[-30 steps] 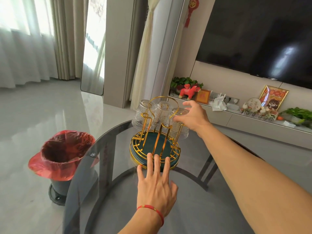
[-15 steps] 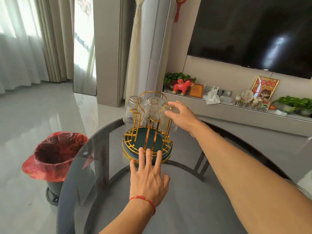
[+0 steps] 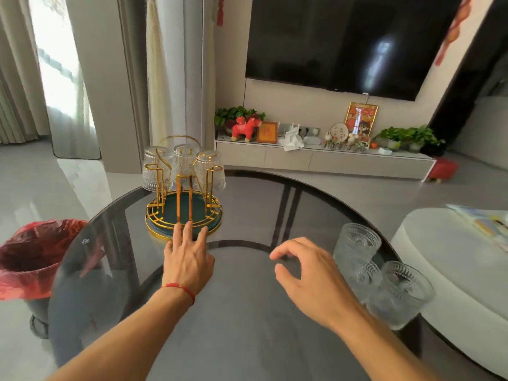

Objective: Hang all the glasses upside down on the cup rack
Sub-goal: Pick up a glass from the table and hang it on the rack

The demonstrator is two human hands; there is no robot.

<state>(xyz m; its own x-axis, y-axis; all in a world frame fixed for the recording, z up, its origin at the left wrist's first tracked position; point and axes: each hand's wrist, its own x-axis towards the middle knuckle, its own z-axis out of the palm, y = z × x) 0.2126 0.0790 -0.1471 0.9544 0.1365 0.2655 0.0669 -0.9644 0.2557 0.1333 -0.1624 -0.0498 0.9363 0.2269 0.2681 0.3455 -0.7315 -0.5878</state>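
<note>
The gold wire cup rack (image 3: 183, 215) with a dark green base stands on the far left part of the round glass table (image 3: 247, 325). Three ribbed glasses hang upside down on it: left (image 3: 152, 171), middle (image 3: 184, 160), right (image 3: 211, 170). My left hand (image 3: 187, 259) lies flat on the table, fingertips touching the rack's base rim. My right hand (image 3: 310, 279) hovers open over the table, fingers curled, empty, just left of three upright glasses: one farther (image 3: 357, 243), one partly hidden behind it (image 3: 367, 279), one nearest (image 3: 401, 292).
A bin with a red bag (image 3: 33, 259) stands on the floor left of the table. A white round table (image 3: 453, 270) with a booklet sits to the right. A TV cabinet (image 3: 316, 158) with plants and ornaments runs along the back wall.
My right hand let go of the glass on the rack's right arm and pulled back to the right, near the upright glasses. The view swung right. My left hand stayed at the rack's base.
</note>
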